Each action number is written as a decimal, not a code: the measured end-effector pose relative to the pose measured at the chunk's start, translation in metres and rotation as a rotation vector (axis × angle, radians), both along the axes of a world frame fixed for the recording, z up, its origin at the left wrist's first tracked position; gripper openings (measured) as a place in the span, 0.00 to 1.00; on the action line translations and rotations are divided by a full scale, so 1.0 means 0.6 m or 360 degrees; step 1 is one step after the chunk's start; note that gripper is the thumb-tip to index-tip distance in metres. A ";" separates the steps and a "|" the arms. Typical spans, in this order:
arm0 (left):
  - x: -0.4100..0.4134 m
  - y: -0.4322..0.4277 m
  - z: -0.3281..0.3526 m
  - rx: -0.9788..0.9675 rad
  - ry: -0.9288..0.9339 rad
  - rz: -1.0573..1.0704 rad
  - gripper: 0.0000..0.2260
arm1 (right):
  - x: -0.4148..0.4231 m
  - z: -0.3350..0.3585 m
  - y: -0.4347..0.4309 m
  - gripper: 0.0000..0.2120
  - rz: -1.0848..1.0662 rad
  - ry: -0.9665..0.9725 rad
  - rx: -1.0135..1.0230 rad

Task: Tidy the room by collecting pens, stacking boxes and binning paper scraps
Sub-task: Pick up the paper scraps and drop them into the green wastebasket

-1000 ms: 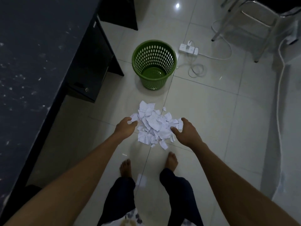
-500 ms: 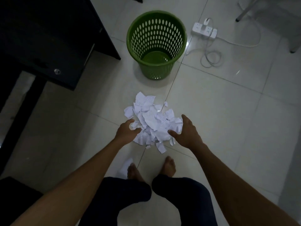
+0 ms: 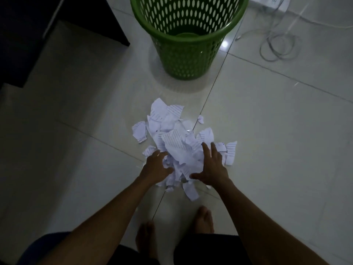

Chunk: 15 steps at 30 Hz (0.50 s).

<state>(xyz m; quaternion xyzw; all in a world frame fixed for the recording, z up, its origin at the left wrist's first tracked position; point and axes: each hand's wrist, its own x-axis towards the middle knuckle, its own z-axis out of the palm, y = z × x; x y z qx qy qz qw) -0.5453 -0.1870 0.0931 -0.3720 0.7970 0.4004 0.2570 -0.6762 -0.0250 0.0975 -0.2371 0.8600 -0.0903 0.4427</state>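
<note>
Two hands spread on the paper scraps [image 3: 177, 148] heaped on the floor [image 3: 267, 150] just before the green bin [image 3: 187, 60], left hand [image 3: 155, 167] and right hand [image 3: 213, 166] splayed wide, gripping nothing, scraps beneath the palms hidden, bin's far rim cut off, room dim.

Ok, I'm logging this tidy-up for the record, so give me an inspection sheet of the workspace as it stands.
Surface: pale glossy tiled floor, dimly lit.
Job's things: heap of torn white lined paper scraps on the floor; green perforated plastic waste bin upright beyond it, no scraps visible inside. Pens, boxes: nothing seen.
Clutter: stray scraps around the heap's edges.
Hands: left hand and right hand spread open on the heap's near side, nothing lifted.
Cables: white power strip with loose coiled cord, right of the bin.
Surroundings: dark furniture at left; bare feet below.
</note>
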 end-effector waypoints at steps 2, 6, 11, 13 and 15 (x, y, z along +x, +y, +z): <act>-0.002 -0.005 -0.055 -0.0139 -0.0040 -0.0243 0.30 | 0.003 -0.048 -0.012 0.63 0.0049 0.0025 0.0040; -0.015 -0.019 -0.129 -0.0326 -0.0092 -0.0484 0.37 | 0.013 -0.115 -0.038 0.64 0.0054 -0.0009 0.0028; -0.057 -0.041 -0.176 -0.0474 -0.0112 -0.0607 0.44 | -0.005 -0.160 -0.053 0.63 0.0001 0.0106 -0.0108; -0.069 -0.049 -0.190 -0.0474 -0.0092 -0.0614 0.48 | -0.021 -0.172 -0.065 0.62 -0.0004 0.0162 -0.0135; -0.079 -0.061 -0.203 -0.0467 -0.0061 -0.0585 0.52 | -0.039 -0.181 -0.078 0.63 0.0016 0.0237 -0.0140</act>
